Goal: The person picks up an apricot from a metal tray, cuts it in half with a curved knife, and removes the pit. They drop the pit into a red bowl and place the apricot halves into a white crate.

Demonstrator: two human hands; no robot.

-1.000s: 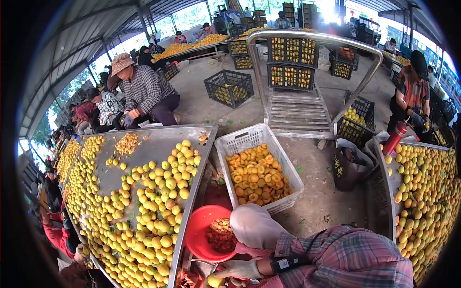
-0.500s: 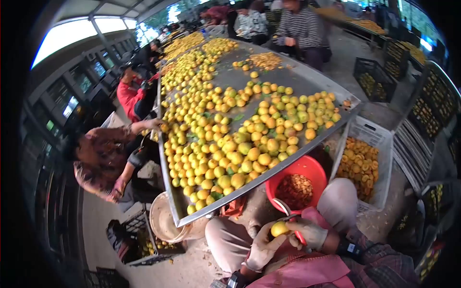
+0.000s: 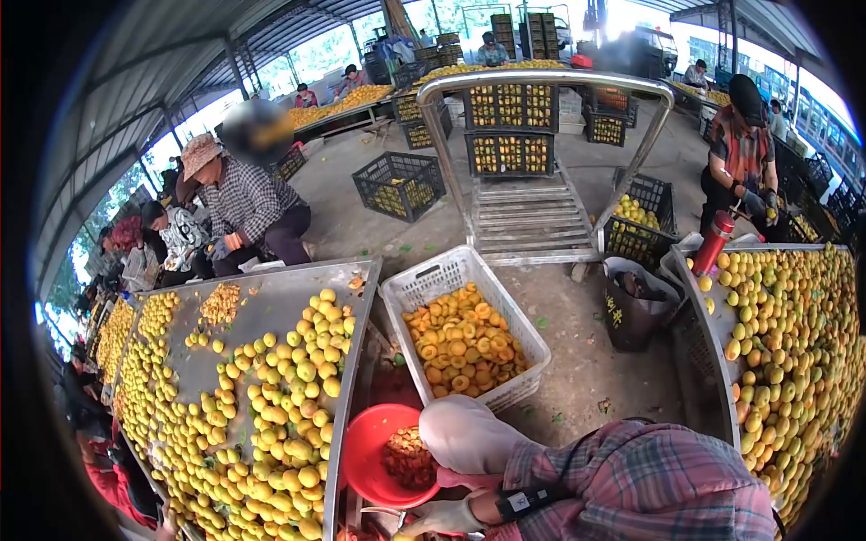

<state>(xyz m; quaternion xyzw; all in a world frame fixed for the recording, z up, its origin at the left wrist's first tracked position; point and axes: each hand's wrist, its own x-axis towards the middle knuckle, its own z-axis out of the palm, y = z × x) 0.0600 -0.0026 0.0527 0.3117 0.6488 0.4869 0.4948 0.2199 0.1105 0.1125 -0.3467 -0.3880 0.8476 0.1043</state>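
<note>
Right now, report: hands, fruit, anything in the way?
Right hand low at frame edge, grip unclear. Left hand out of view. Halved fruit in white crate. Knee partly hides red basin.

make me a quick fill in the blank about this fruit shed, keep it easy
The gloved right hand is closer to the picture's ____ edge than to its top one.
The bowl beside the bent knee is coloured ____.
The crate holding the opened fruit is coloured ____.
In the picture, the flask stands to the ____ of that crate.

Missing words: bottom; red; white; right.
</note>
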